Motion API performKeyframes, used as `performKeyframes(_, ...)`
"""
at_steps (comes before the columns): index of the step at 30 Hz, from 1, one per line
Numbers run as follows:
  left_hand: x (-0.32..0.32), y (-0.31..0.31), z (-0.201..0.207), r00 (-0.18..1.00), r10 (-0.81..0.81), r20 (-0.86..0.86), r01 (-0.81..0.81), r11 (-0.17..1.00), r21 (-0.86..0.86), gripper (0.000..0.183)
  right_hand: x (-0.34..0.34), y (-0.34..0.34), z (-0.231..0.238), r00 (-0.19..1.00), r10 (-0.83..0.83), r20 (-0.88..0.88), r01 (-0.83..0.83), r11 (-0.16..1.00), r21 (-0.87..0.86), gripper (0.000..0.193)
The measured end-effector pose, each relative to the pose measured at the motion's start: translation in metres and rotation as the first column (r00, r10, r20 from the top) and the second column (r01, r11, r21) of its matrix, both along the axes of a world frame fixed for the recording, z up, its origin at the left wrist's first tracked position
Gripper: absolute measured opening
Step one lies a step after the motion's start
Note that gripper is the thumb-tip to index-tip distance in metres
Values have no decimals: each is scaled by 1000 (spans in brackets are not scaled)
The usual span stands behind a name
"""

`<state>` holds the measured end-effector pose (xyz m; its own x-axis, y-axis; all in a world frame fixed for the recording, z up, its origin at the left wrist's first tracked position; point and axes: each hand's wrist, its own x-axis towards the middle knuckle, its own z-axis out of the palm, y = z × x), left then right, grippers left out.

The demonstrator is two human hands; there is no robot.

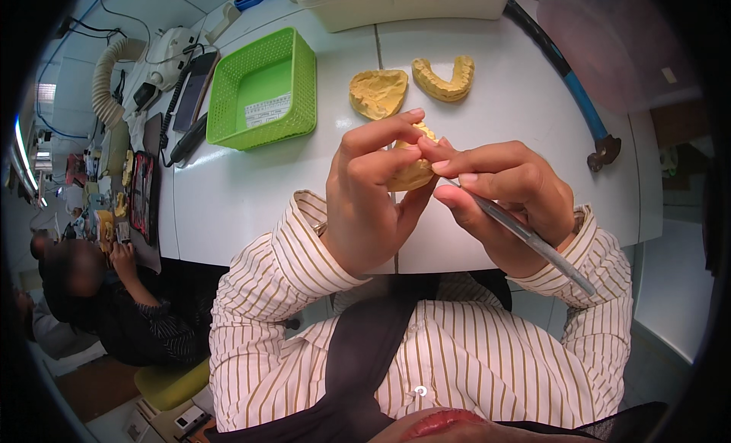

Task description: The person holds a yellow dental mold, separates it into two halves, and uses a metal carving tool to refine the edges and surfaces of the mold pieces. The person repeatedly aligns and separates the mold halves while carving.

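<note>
My left hand is closed around a yellow plaster dental cast, held up over the near part of the table. Its fingers cover much of the cast. My right hand grips a slim grey metal carving tool like a pen. The handle slants down toward my right cuff, and the working tip is hidden at the cast by my fingers. Fingertips of both hands meet at the cast's right side. Just beyond them, two more yellow casts lie on the white table: a solid one and a horseshoe-shaped one.
A green plastic basket with a printed slip inside stands at left. A hammer with a blue and black handle lies at right. At the back is a pale bin. Another person works at far left.
</note>
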<state>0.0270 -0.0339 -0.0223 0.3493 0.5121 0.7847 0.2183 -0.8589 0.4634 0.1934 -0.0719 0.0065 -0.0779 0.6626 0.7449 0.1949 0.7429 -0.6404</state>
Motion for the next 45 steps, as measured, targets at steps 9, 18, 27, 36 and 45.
performKeyframes(9,-1,1,0,1000,19,-2,-19,999,26,59,4,1,2,990,52,133,-54,998,11,22)
performKeyframes(18,-1,3,-1,1000,16,4,-16,999,37,59,3,1,0,996,53,77,-52,998,-21,21)
performKeyframes(27,0,2,-2,999,41,-3,-41,998,52,58,0,2,0,999,33,35,-33,999,5,19)
performKeyframes(36,0,2,-1,1000,22,4,-22,1000,9,57,8,1,2,985,99,140,-95,995,-39,21)
performKeyframes(45,0,-7,13,987,-154,47,160,972,-171,54,19,3,4,980,192,42,-192,981,-1,24)
